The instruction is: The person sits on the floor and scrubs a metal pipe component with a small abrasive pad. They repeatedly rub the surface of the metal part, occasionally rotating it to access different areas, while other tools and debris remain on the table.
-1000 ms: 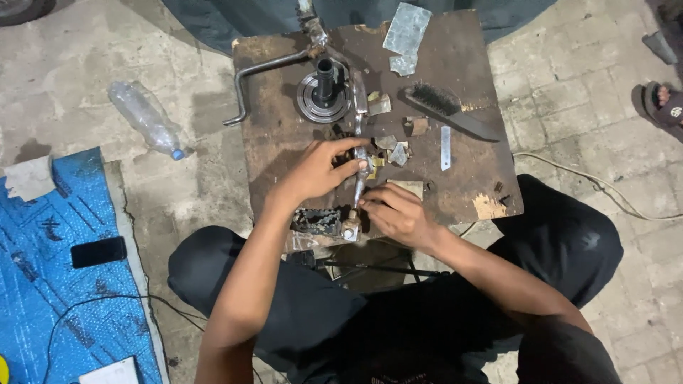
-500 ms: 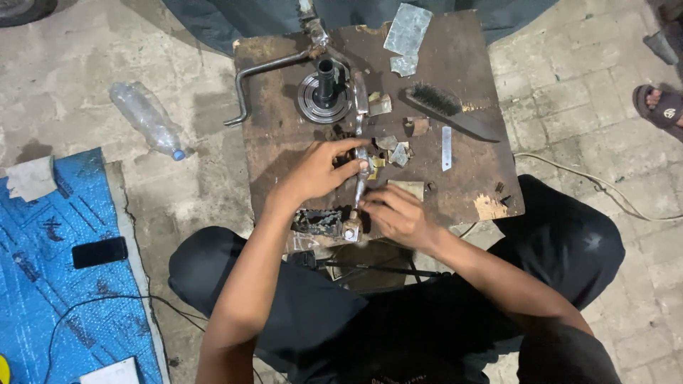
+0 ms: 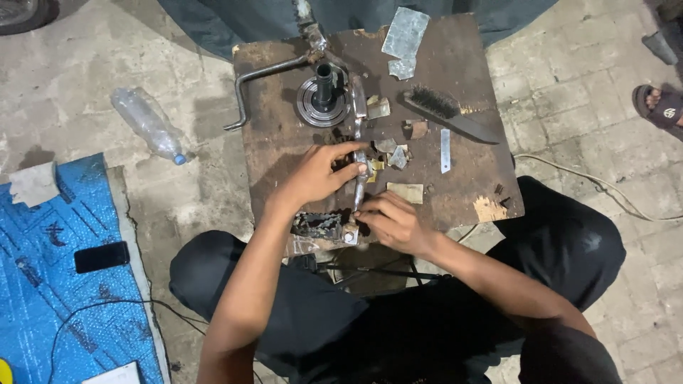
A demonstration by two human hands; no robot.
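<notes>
Nearest to us, our right hand (image 3: 390, 222) lies at the near edge of the worn wooden tabletop (image 3: 469, 64), fingers curled together and fingertips pinching the lower end of a slim metal crank arm (image 3: 358, 186), just above the bolt fitting (image 3: 350, 233) at its near tip. Beside that fitting, to the left, a dark toothed pedal (image 3: 316, 223) rests at the tabletop's edge. A little farther in, our left hand (image 3: 318, 174) closes around the middle of the same crank arm, the fingers wrapped over it and the thumb pressed against its side, so the hand is nearly shut on the metal. The crank arm runs away from us along the middle of the tabletop. Around it lie small scraps of sanding paper (image 3: 404, 191), one just beside our right hand. Beyond the hands stands a round bearing cup with a dark upright tube (image 3: 324, 96), and a bent steel rod (image 3: 260, 82) reaches off to the left. To the right lies a wire brush (image 3: 448, 112). Off the tabletop, on the stone floor to the left, a clear plastic bottle (image 3: 146, 122) lies on its side.
</notes>
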